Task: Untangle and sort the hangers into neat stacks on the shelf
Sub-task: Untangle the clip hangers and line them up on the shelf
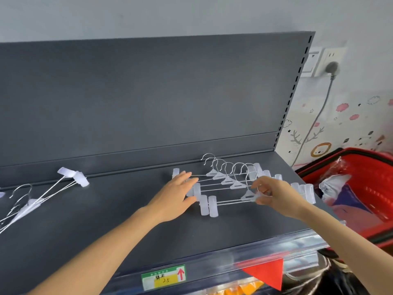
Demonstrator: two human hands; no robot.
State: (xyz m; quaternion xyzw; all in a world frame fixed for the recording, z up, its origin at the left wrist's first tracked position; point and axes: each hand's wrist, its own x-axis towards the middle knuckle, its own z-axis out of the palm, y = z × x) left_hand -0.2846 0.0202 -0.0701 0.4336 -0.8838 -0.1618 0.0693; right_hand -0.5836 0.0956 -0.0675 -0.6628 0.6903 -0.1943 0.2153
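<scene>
Several clear-plastic clip hangers with wire hooks (228, 180) lie overlapped in a row on the dark grey shelf (119, 211), hooks toward the back panel. My left hand (176, 195) rests with straight fingers on the clips at the row's left end. My right hand (272, 195) pinches the front hanger at its middle piece, just below the hook. Another bundle of the same hangers (38, 199) lies at the shelf's far left, tilted, clips up near the back.
The shelf's upright back panel (148, 92) rises behind the hangers. A red shopping basket (361, 188) with packaged goods stands right of the shelf. The front edge carries a price label (163, 277) and a red pennant (268, 273). A wall socket with a plugged cable (331, 69) is at upper right.
</scene>
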